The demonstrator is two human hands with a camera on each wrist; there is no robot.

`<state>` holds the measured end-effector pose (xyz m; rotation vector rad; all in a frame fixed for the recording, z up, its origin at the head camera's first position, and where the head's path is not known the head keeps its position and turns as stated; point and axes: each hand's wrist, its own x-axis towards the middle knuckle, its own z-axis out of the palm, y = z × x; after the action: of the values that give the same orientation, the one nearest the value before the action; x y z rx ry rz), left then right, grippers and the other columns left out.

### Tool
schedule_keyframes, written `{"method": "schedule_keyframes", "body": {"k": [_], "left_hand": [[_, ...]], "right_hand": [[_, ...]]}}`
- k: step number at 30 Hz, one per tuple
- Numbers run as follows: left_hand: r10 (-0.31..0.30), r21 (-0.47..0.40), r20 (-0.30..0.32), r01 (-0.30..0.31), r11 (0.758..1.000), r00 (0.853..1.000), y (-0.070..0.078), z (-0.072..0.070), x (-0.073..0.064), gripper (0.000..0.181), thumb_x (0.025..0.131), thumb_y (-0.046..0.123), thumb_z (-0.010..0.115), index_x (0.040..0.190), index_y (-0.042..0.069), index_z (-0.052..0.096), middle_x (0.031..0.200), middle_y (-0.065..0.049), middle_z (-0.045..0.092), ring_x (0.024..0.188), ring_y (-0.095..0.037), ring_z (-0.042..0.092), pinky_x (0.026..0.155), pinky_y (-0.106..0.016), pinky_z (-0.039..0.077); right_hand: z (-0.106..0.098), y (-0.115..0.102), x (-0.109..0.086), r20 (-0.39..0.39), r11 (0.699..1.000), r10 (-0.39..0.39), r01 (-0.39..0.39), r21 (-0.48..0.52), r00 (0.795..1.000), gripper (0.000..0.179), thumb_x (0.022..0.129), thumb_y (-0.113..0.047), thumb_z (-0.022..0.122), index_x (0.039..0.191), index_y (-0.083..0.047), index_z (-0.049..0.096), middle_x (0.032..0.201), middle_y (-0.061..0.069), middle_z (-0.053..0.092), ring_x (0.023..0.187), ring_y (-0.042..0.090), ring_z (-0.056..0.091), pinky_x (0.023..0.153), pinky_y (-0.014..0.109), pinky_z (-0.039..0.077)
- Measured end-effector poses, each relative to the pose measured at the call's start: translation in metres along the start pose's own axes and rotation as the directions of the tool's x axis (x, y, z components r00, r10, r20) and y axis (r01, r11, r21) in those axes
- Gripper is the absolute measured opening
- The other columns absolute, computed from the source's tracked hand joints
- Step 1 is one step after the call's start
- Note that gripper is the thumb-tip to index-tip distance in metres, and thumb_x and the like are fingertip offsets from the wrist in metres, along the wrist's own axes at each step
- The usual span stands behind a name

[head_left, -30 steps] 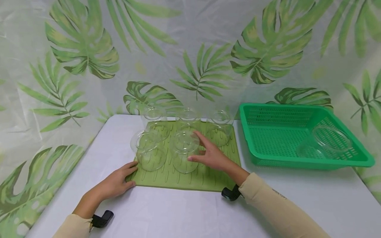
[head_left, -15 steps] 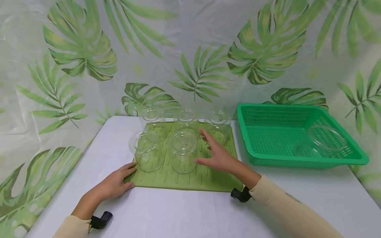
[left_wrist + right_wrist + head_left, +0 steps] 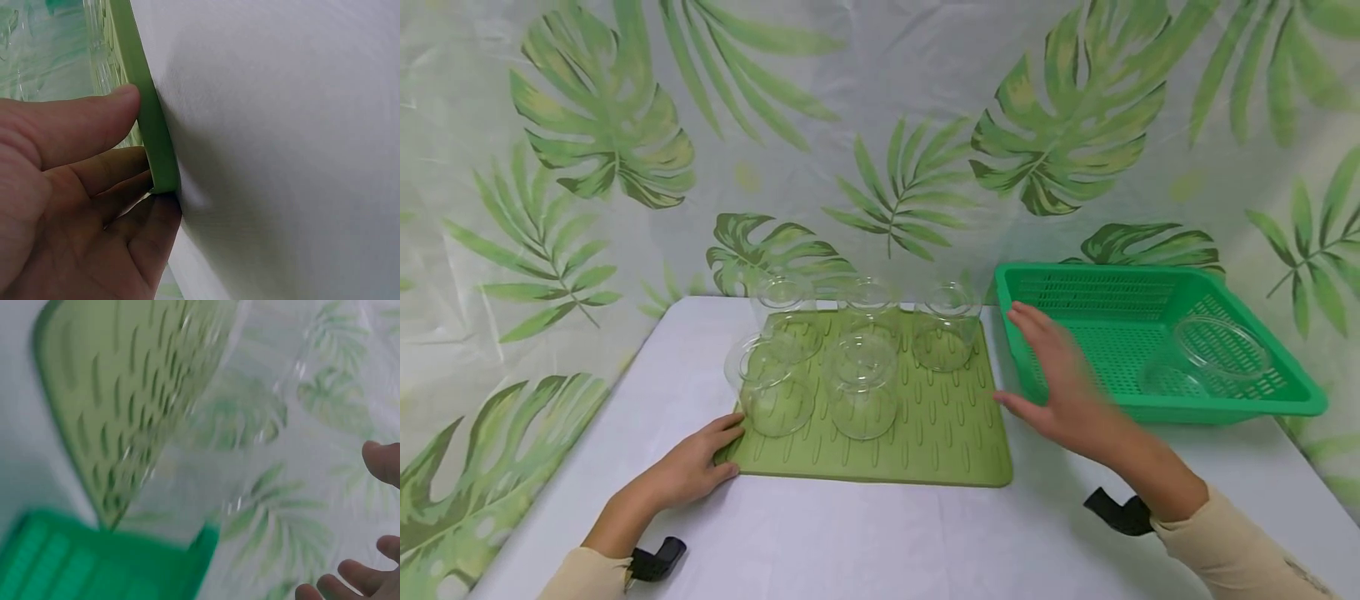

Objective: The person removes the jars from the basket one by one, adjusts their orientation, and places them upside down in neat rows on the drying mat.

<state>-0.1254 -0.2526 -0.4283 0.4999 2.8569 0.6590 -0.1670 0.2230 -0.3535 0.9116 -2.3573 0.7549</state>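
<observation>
My left hand (image 3: 696,462) rests at the front left corner of a green ridged drying mat (image 3: 932,442). In the left wrist view, its thumb (image 3: 94,128) touches the mat's edge and the other fingers lie about the corner. My right hand (image 3: 1067,396), blurred and holding nothing, is spread above the front left side of the green basket (image 3: 1037,406). Clear glass cups stand on the mat in two rows: a front left cup (image 3: 778,408), a front middle cup (image 3: 862,408), and a back right cup (image 3: 943,342) beside two others.
Another clear glass cup (image 3: 1202,358) leans inside the slotted basket at the right. Behind the white-covered table (image 3: 850,542) hangs a leaf-patterned sheet (image 3: 917,67). Black wrist cameras sit by both sleeves.
My right hand has let go of the front middle cup and moved right, off the mat to the basket's side. The left hand has stayed at the mat's corner.
</observation>
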Motion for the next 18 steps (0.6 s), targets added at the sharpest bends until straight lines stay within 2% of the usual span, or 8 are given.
{"method": "schedule_keyframes", "body": {"k": [2, 4, 8, 11, 14, 18], "left_hand": [[-0.003, 0.005, -0.001, 0.003, 1.000, 1.000, 0.000, -0.001, 0.000, 0.054, 0.090, 0.010, 0.068, 0.136, -0.014, 0.051, 0.152, -0.028, 0.040, 0.139, -0.051, 0.039, 0.109, -0.061, 0.040], [-0.006, 0.008, 0.003, 0.005, 1.000, 1.000, 0.000, -0.001, 0.000, 0.054, 0.090, 0.010, 0.068, 0.136, -0.014, 0.051, 0.152, -0.028, 0.040, 0.139, -0.051, 0.039, 0.109, -0.061, 0.039], [-0.017, 0.010, 0.014, 0.017, 1.000, 1.000, 0.001, 0.001, 0.000, 0.054, 0.090, 0.010, 0.068, 0.136, -0.013, 0.051, 0.153, -0.027, 0.040, 0.139, -0.050, 0.039, 0.110, -0.061, 0.039], [-0.023, 0.013, 0.015, 0.023, 1.000, 1.000, 0.000, 0.002, 0.000, 0.055, 0.091, 0.011, 0.068, 0.137, -0.013, 0.050, 0.153, -0.026, 0.040, 0.139, -0.050, 0.039, 0.110, -0.061, 0.039], [-0.026, 0.020, 0.012, 0.026, 0.999, 1.000, 0.000, 0.002, 0.001, 0.055, 0.091, 0.011, 0.068, 0.137, -0.013, 0.050, 0.153, -0.026, 0.039, 0.139, -0.050, 0.039, 0.110, -0.061, 0.040], [-0.033, 0.015, 0.009, 0.032, 0.999, 0.999, 0.000, 0.001, 0.000, 0.055, 0.091, 0.010, 0.067, 0.137, -0.013, 0.050, 0.153, -0.027, 0.039, 0.139, -0.050, 0.039, 0.110, -0.061, 0.040]], "right_hand": [[-0.013, 0.010, -0.007, -0.016, 0.999, 0.013, -0.013, -0.039, 1.000, 0.089, 0.091, -0.063, 0.054, 0.150, 0.001, 0.035, 0.154, 0.024, 0.037, 0.139, 0.045, 0.035, 0.107, 0.062, 0.033], [-0.027, 0.021, -0.013, -0.043, 0.996, 0.024, -0.027, -0.082, 0.999, 0.095, 0.089, -0.072, 0.043, 0.148, 0.002, 0.038, 0.151, 0.026, 0.040, 0.136, 0.048, 0.037, 0.105, 0.064, 0.033], [-0.054, 0.045, -0.025, -0.089, 0.985, 0.084, -0.096, -0.143, 0.993, 0.099, 0.086, -0.076, 0.048, 0.146, 0.003, 0.042, 0.149, 0.030, 0.041, 0.132, 0.054, 0.037, 0.105, 0.070, 0.031], [-0.074, 0.066, -0.032, -0.109, 0.971, 0.151, -0.168, -0.171, 0.983, 0.095, 0.087, -0.069, 0.058, 0.147, 0.004, 0.041, 0.150, 0.032, 0.038, 0.136, 0.056, 0.033, 0.112, 0.071, 0.023], [-0.090, 0.086, -0.039, -0.098, 0.932, 0.256, -0.272, -0.240, 0.962, 0.095, 0.089, -0.060, 0.064, 0.149, 0.007, 0.034, 0.151, 0.036, 0.033, 0.140, 0.056, 0.028, 0.116, 0.071, 0.017], [-0.102, 0.106, -0.051, -0.046, 0.854, 0.403, -0.394, -0.339, 0.914, 0.098, 0.089, -0.049, 0.069, 0.152, 0.010, 0.022, 0.153, 0.039, 0.025, 0.142, 0.057, 0.021, 0.118, 0.071, 0.011]]}}
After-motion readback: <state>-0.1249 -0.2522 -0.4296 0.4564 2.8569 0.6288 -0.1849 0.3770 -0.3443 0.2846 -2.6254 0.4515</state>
